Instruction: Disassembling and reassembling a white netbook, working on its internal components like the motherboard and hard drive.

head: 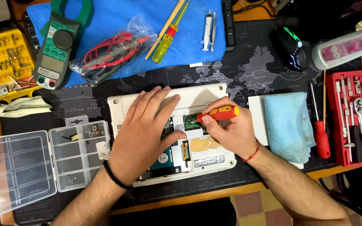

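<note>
A small white laptop [197,94] lies upside down on the dark desk mat with its bottom cover off and its green circuit boards showing. My left hand [145,129] rests flat on it, fingers spread over the open bay. My right hand [229,132] grips a red and yellow screwdriver [219,113] whose tip points down into the open compartment near a green board [190,120].
A clear parts box [34,161] lies open at the left. A green clamp meter [57,42], bagged red probes [114,50] and a yellow screwdriver [168,37] lie on a blue towel. A blue cloth [288,125], red screwdriver [321,136] and red socket set [357,119] sit at the right.
</note>
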